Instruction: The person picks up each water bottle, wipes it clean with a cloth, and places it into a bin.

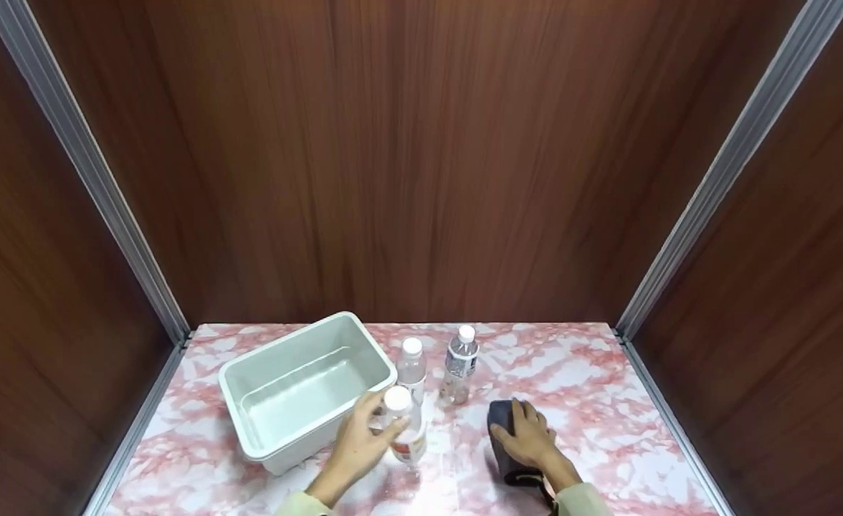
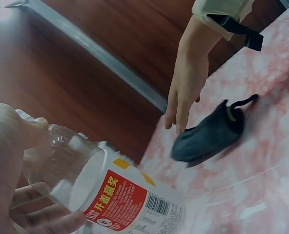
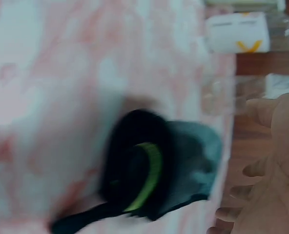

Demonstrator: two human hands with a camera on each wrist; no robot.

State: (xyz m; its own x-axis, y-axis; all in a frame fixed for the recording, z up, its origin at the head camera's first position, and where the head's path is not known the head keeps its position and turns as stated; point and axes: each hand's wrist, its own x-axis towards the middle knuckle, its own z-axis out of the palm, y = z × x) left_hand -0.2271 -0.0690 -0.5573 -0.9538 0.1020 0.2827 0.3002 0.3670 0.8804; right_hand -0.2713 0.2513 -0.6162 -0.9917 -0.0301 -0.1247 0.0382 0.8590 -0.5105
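A clear plastic bottle (image 1: pixel 410 438) with a white cap stands at the front, beside the grey bin. My left hand (image 1: pixel 359 438) holds it by its upper part, thumb on the near side. The bottle's red, yellow and white label (image 2: pixel 130 200) faces the left wrist view. On the right lies a dark blue pouch (image 1: pixel 499 444) with a black strap and a yellow-green strip (image 3: pixel 152 173) inside its opening. Over this pouch reaches my right hand (image 1: pixel 531 438), fingers spread and extended. In the left wrist view its fingertips (image 2: pixel 180 127) come right at the pouch's edge.
The light grey bin (image 1: pixel 386 358) sits on the left of the pink marbled table (image 1: pixel 565 365). Close to its right corner is a second capped bottle (image 1: pixel 412 369); a third bottle (image 1: pixel 460 365) stands farther right. Brown wood-look panels (image 1: pixel 393 179) enclose the table.
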